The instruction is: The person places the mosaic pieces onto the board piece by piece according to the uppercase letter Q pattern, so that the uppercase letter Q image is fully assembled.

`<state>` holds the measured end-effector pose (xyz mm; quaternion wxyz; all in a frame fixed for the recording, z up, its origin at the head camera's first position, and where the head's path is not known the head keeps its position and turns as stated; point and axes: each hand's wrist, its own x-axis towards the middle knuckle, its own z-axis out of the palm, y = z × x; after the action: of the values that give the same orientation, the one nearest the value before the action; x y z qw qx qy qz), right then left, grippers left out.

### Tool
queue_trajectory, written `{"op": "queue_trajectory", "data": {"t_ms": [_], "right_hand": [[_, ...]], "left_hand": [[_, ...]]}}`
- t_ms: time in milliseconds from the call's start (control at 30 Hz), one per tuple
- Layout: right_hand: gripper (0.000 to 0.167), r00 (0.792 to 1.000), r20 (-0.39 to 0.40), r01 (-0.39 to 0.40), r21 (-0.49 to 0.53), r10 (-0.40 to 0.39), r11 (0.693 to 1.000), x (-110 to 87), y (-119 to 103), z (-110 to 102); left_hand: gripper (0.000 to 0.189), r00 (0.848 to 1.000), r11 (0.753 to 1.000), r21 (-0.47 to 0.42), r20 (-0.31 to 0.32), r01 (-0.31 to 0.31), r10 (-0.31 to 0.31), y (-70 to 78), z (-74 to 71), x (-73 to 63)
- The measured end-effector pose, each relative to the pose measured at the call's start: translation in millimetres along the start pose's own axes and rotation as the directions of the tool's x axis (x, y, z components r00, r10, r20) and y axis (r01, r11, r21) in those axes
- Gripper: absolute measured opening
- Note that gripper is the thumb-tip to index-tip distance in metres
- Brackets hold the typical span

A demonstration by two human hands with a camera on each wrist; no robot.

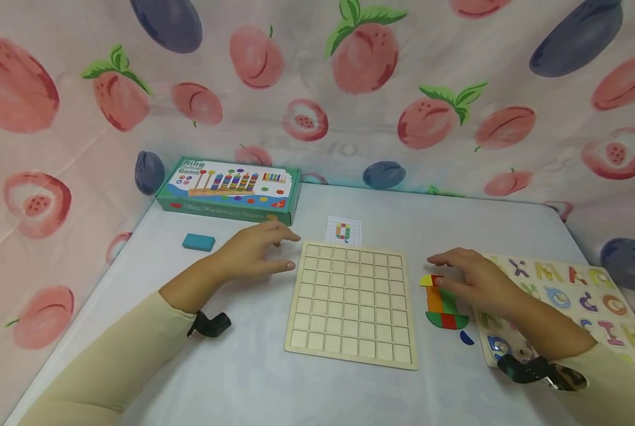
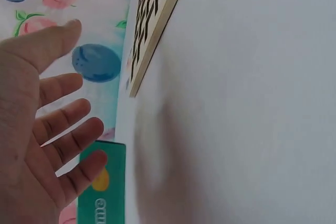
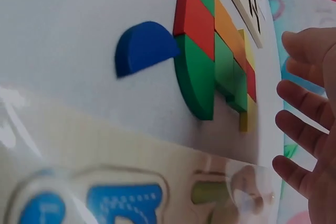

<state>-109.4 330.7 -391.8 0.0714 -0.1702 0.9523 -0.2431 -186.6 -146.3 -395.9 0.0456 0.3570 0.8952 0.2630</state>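
The wooden grid board (image 1: 351,305) lies flat at the centre of the tabletop (image 1: 253,384). A pattern card (image 1: 343,231) lies just beyond the board's far edge. The left hand (image 1: 255,251) is positioned beside the board's far left corner; its grip is wide, with the thumb set apart from the fingers. The right hand (image 1: 479,281) is positioned above the coloured blocks (image 1: 447,305), right of the board; its grip is also wide, fingers loosely extended and clear of the blocks. The blocks form a compact group in yellow, red, orange and green, with rounded green pieces flanking a red one at the near end. A blue semicircular block (image 1: 467,338) lies just beside that end. At far right, an alphabet puzzle board (image 1: 575,310) extends beneath the right forearm. At far left sits the Ring Challenge Game box (image 1: 229,189), with a teal rectangular block (image 1: 198,242) on its near side.
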Motion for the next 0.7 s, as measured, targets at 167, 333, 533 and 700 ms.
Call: {"op": "queue_trajectory", "data": {"t_ms": [167,333,533,700], "right_hand": [[0.032,0.999,-0.027,0.041,0.003,-0.041,0.999,5.4,5.1,7.6],[0.026,0.994,-0.037,0.106,-0.021,-0.107,0.994,11.2,9.5,11.8],[0.022,0.993,-0.012,0.112,-0.071,-0.113,0.991,17.9,9.3,13.6],[0.019,0.995,-0.005,0.104,-0.062,-0.105,0.993,19.5,7.3,14.5]], "left_hand": [[0.051,0.997,0.999,-0.016,0.052,0.052,-0.051,0.3,17.4,5.0],[0.053,0.992,0.995,-0.001,0.081,0.1,-0.1,2.5,30.7,7.2],[0.053,0.991,0.991,-0.047,0.04,0.126,-0.124,-1.1,39.2,4.2],[0.053,0.989,0.986,-0.083,0.037,0.147,-0.144,-3.0,40.6,3.3]]}}
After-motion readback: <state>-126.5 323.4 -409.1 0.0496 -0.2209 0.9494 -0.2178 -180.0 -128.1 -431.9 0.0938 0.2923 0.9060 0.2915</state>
